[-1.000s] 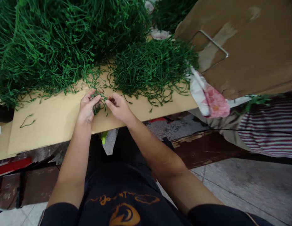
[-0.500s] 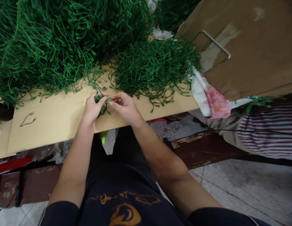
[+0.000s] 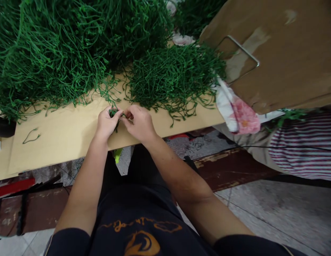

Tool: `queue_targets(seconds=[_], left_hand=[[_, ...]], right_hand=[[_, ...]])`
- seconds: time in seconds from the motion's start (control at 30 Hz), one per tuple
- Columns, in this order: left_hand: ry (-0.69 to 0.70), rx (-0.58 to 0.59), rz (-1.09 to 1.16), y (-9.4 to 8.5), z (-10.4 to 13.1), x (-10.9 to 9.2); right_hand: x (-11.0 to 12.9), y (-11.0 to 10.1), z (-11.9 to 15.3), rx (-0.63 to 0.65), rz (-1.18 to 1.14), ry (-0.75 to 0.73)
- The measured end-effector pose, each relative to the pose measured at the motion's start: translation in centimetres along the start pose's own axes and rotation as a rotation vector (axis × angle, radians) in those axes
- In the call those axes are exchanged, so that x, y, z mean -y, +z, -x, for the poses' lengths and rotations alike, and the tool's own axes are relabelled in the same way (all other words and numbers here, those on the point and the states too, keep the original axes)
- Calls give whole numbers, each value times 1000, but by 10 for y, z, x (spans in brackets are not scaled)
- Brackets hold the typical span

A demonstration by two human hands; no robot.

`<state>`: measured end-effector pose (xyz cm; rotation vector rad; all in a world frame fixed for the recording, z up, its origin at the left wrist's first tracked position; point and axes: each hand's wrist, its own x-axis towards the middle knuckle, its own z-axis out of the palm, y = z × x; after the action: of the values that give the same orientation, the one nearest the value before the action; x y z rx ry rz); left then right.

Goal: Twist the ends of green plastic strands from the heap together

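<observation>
Green plastic stems (image 3: 113, 112) are pinched in my left hand (image 3: 106, 121), over the front part of the cardboard surface (image 3: 61, 135). My right hand (image 3: 140, 122) is closed right beside it, thumb and fingertips together on the stems at the left fingertips. Just beyond my hands lies a smaller pile of green stems (image 3: 176, 74). A much larger heap of them (image 3: 61, 46) fills the back left. One loose stem (image 3: 31, 136) rests on the cardboard at the left.
At the right stands a large brown cardboard piece (image 3: 293, 53) with a metal wire handle (image 3: 244, 51). A pink-flowered cloth (image 3: 245, 115) hangs near it. Someone in a striped garment (image 3: 304, 145) is at the right edge.
My right hand has turned slightly and its fingers have closed in on the stems beside my left thumb. My left hand has barely moved.
</observation>
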<state>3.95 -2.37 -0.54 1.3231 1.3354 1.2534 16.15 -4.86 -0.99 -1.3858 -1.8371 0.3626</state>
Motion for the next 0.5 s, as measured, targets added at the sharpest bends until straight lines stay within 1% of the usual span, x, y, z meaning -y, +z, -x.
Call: queue_targets(seconds=[0.1,0.2,0.3,0.37,0.43,0.5], left_hand=[[20,30,-19,-1,0,4],[44,48,-50,-2,0,10],[43,43,-84,-2,-2,14],[40,18,-110,-2,-3,15],[38,-12,-133,-1,-4,15],[35,-17,-142,-1,-5,15]], right_hand=[[1,-3,-2,47,20,83],[5,-6,-3,136,38,121],[10,-10,-5,241,98,119],[12,-12,-7,298,121,95],[14,-15,-9,337,95,88],[15,-17,-9,365,26,114]])
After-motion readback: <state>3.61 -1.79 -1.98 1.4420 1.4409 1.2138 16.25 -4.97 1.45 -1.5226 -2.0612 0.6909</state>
